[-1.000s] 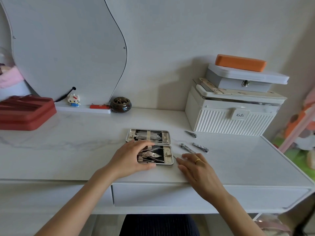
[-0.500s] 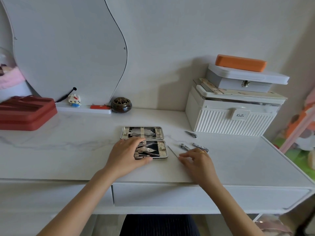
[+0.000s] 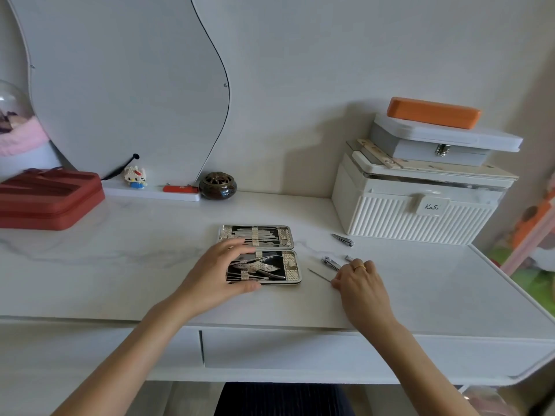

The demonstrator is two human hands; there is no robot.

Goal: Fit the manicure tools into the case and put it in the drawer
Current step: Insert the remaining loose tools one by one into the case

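Note:
The manicure case point(image 3: 288, 264) lies open on the white dressing table point(image 3: 120, 274), with metal tools strapped in both halves. My left hand point(image 3: 219, 271) grips its near half, thumb at the front edge and fingers over the hinge. To the right, my right hand point(image 3: 360, 280) pinches the near end of a thin metal pick point(image 3: 318, 274) that lies on the table. One nail clipper point(image 3: 330, 262) lies just beyond my fingers, a second clipper point(image 3: 343, 239) farther back, and a third small tool point(image 3: 348, 258) shows partly behind my fingers. The drawer point(image 3: 300, 349) below is closed.
A white ribbed box point(image 3: 414, 217) with a grey box and an orange case stacked on it stands at the back right. A red case point(image 3: 45, 199) sits at the far left. A curved mirror point(image 3: 120, 85), a small figurine point(image 3: 135, 177) and a dark round pot point(image 3: 217, 186) line the back.
My left hand has shifted the open case slightly left and away from me. My right hand has moved back to the thin pick and closed its fingertips on the pick's end.

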